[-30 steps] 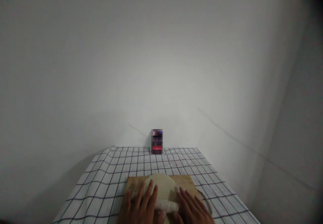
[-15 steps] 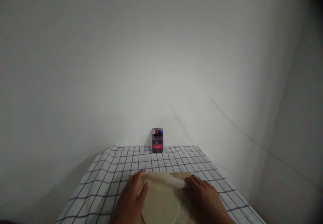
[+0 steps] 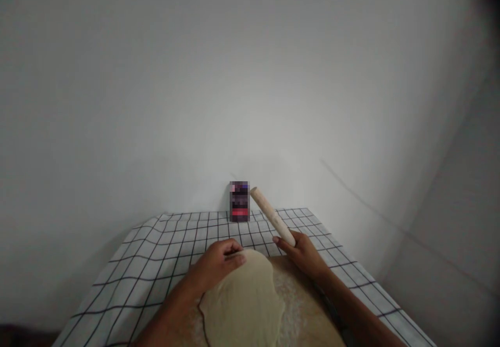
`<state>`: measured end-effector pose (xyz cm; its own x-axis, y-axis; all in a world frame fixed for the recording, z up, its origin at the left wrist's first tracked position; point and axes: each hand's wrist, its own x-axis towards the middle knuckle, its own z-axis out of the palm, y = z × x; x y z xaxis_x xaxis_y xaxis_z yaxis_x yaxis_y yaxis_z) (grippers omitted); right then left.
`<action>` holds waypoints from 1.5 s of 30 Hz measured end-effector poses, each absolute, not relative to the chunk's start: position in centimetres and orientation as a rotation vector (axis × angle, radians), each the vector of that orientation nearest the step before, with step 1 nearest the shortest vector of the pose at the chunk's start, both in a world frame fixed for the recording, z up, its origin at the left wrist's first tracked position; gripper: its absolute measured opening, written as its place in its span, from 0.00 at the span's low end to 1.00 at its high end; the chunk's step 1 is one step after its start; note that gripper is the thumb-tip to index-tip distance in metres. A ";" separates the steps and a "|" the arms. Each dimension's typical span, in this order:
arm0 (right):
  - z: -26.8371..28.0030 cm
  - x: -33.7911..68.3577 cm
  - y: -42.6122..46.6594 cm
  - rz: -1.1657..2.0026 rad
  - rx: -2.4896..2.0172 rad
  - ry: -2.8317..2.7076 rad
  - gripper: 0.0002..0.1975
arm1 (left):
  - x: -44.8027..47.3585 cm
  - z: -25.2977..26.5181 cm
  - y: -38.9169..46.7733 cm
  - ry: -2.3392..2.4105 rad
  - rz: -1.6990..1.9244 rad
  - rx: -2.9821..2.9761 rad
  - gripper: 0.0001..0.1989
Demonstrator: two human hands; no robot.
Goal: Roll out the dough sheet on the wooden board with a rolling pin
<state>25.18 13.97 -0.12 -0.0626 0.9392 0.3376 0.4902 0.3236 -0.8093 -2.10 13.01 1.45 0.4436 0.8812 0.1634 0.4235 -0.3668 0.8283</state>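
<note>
A flat, rolled-out sheet of dough [image 3: 244,305] lies on a floured wooden board [image 3: 308,315]. At the dough's far left edge is my left hand [image 3: 222,261], its thumb over the dough and fingers curled, pinching that edge. My right hand [image 3: 302,253] grips one end of a wooden rolling pin [image 3: 271,214]. The pin is raised off the dough and tilted, with its free end pointing up and to the left. Part of the board's left side is hidden behind my left forearm.
A white cloth with dark checks [image 3: 172,243] covers the table. At the back, against the pale wall [image 3: 250,102], stands a small dark box-shaped item [image 3: 239,201] with a red band, its front blurred. Loose flour [image 3: 291,300] is scattered right of the dough.
The rolling pin has left the dough and now sticks up in my right hand alone. My left hand has let go of the pin's side and closed on the dough's far edge.
</note>
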 end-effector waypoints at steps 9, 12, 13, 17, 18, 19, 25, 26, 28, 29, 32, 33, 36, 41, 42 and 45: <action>1.9 22.3 10.1 1.143 -0.991 -1.813 0.22 | -0.2 3.6 10.7 0.958 0.865 1.693 0.26; 1.7 21.5 9.5 1.203 -0.965 -1.735 0.22 | -1.2 3.6 10.8 1.005 0.775 1.661 0.28; 1.6 21.5 9.5 1.239 -0.961 -1.679 0.23 | -1.7 3.6 10.8 0.998 0.699 1.650 0.29; 1.6 22.1 9.9 1.212 -0.996 -1.459 0.26 | -3.5 3.7 10.7 0.915 0.392 1.575 0.32; 1.8 22.5 10.1 1.174 -1.011 -1.430 0.26 | -3.8 3.7 10.6 0.901 0.373 1.557 0.33; 2.0 22.9 10.3 1.155 -1.018 -1.413 0.26 | -3.9 3.7 10.6 0.895 0.393 1.538 0.32; 3.0 25.8 10.1 1.584 -0.939 -1.682 0.23 | -4.3 4.5 10.5 0.971 0.690 1.397 0.29; 2.8 26.0 10.0 1.723 -0.921 -1.765 0.23 | -4.4 4.6 10.5 1.003 0.669 1.405 0.29; 2.4 26.2 9.8 1.950 -0.896 -1.880 0.24 | -4.5 4.4 10.6 1.077 0.603 1.504 0.27; 2.1 26.1 9.8 2.006 -0.890 -1.903 0.26 | -4.4 4.1 10.7 1.115 0.587 1.589 0.26; 1.1 25.8 10.2 1.915 -0.921 -1.893 0.27 | -3.8 3.1 11.3 1.197 0.649 1.817 0.26; 0.9 25.8 10.4 1.805 -0.956 -1.885 0.27 | -3.5 2.8 11.5 1.191 0.663 1.852 0.26; 0.5 26.0 11.2 1.395 -1.104 -1.848 0.25 | -3.1 2.3 12.1 1.082 0.658 1.888 0.29; 0.9 25.9 11.8 0.851 -1.213 -1.972 0.22 | -3.8 2.7 13.0 1.120 1.021 1.556 0.28; 1.0 25.7 11.6 0.775 -1.226 -2.026 0.21 | -4.1 2.9 13.2 1.153 1.102 1.458 0.30; 1.6 24.3 10.8 0.619 -1.286 -2.156 0.14 | -4.5 3.8 13.2 1.206 1.284 1.380 0.32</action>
